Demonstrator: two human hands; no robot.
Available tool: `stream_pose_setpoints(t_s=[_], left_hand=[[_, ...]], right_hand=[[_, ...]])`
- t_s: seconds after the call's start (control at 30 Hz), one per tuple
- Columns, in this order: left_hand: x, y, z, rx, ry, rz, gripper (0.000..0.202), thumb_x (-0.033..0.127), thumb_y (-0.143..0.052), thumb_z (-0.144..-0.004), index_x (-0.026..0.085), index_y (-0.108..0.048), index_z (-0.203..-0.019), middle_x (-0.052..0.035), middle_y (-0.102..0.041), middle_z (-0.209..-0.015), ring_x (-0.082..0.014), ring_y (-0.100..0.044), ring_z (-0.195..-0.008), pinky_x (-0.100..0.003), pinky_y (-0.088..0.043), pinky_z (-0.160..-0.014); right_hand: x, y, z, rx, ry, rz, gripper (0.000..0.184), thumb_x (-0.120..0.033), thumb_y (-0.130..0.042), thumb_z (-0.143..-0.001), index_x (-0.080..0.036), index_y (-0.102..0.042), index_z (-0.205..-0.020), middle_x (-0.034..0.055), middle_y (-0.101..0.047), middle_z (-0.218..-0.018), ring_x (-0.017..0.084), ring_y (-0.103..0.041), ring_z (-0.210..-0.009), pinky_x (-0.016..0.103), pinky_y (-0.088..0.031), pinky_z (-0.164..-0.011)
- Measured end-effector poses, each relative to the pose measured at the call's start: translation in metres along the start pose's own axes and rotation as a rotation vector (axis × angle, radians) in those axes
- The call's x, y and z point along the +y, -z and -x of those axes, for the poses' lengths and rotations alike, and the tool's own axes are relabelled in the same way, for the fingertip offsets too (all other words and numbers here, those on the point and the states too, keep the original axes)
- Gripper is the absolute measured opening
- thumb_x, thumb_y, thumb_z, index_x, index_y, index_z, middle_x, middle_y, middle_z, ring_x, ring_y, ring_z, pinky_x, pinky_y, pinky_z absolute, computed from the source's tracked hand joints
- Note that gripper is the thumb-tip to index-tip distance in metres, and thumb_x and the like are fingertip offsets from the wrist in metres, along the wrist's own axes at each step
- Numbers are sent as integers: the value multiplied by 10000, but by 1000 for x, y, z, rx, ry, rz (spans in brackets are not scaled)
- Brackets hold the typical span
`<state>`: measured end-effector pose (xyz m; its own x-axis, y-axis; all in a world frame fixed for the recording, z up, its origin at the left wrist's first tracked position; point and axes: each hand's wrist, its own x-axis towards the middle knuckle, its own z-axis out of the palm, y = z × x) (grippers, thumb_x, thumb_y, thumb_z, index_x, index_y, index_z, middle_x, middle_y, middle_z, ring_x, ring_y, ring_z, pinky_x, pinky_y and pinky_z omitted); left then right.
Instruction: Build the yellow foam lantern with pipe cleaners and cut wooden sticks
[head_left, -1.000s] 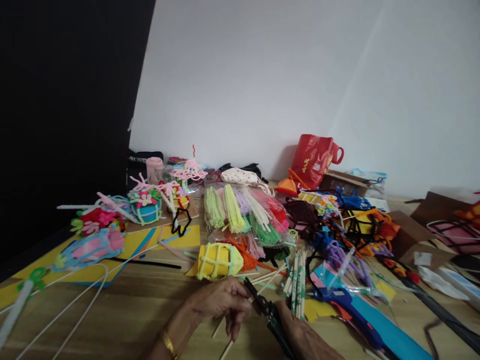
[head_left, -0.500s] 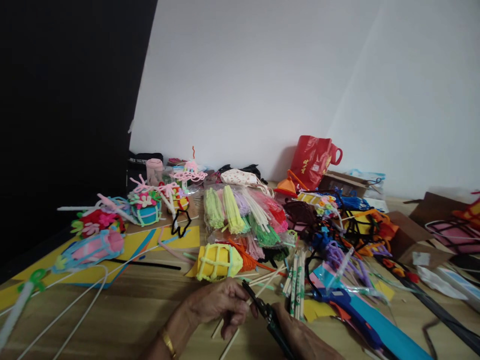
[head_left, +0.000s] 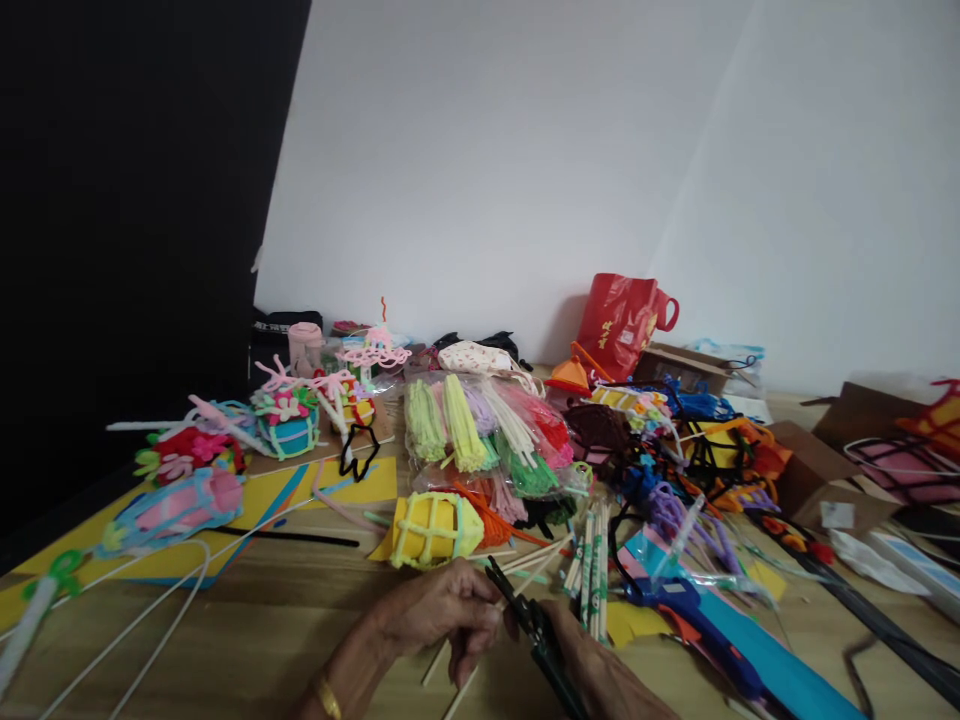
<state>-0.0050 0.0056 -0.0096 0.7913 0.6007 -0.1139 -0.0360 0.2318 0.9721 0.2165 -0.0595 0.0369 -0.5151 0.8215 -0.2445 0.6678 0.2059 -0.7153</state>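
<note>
My left hand (head_left: pixel 450 610), with a gold bracelet at the wrist, has its fingers curled round a thin pale wooden stick (head_left: pixel 460 694). Low in the view, my right hand (head_left: pixel 581 655) grips dark-handled shears (head_left: pixel 536 625). Their dark jaws point up and left, close beside the left fingertips, across the stick; whether they touch it I cannot make out. Just beyond my left hand lies a yellow cup-like piece (head_left: pixel 435 528) with a pale yellow pipe-cleaner lattice. More loose wooden sticks (head_left: pixel 541 562) lie behind the shears, and bundled sticks in green-printed wrap (head_left: pixel 598 575) are to the right.
Bags of coloured pipe cleaners (head_left: pixel 480 430) fill the table's middle. Finished-looking pipe-cleaner pieces (head_left: pixel 187 500) and yellow sheets (head_left: pixel 330 487) spread leftward. On the right are a blue glue gun (head_left: pixel 697 625), a blue strip (head_left: pixel 780 655) and cardboard boxes (head_left: pixel 817 480). A red bag (head_left: pixel 619 325) stands behind.
The camera view has shifted slightly. Both hands stay almost in place, still holding the stick and the shears.
</note>
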Motion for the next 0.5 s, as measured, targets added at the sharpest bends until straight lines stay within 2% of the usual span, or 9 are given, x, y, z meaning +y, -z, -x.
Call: stream_pose_setpoints(t_s=[0.13, 0.27, 0.37, 0.43, 0.5], left_hand=[[0, 1, 0, 20, 20, -3, 391, 492, -671, -673, 144, -546, -547, 52, -500, -452, -76, -515, -346, -161, -378, -345], [-2, 2, 0, 14, 35, 2, 399, 498, -683, -646, 144, -543, -529, 54, -482, -432, -76, -492, -326, -165, -370, -323], [-1, 8, 3, 19, 44, -1, 344, 467, -682, -664, 128, -628, -655, 73, -473, -452, -62, -468, -320, -156, -360, -317], [2, 13, 7, 20, 53, -16, 320, 436, -668, -696, 124, -670, -769, 80, -478, -455, -55, -466, -324, -143, -347, -320], [5, 18, 11, -1, 73, -43, 310, 415, -659, -713, 120, -687, -806, 74, -493, -447, -57, -477, -325, -136, -337, -318]], right_hand=[[12, -5, -1, 35, -33, 33, 675, -261, -543, -724, -172, -404, -1378, 127, -573, -1300, 293, -499, -1220, 327, -402, -993], [7, -9, -6, 2, -77, 77, 587, -207, -527, -685, -143, -492, -1267, 143, -644, -1169, 287, -596, -1065, 331, -449, -920], [6, -14, -9, 18, -58, 54, 519, -244, -511, -721, -106, -509, -1221, 156, -672, -1090, 278, -622, -983, 338, -465, -886], [9, -17, -9, 28, -24, 23, 504, -284, -522, -750, -135, -509, -1232, 131, -678, -1102, 262, -623, -981, 318, -470, -879], [12, -16, -4, 20, -1, -7, 516, -333, -554, -768, -187, -505, -1261, 95, -674, -1151, 254, -615, -1023, 295, -469, -891]])
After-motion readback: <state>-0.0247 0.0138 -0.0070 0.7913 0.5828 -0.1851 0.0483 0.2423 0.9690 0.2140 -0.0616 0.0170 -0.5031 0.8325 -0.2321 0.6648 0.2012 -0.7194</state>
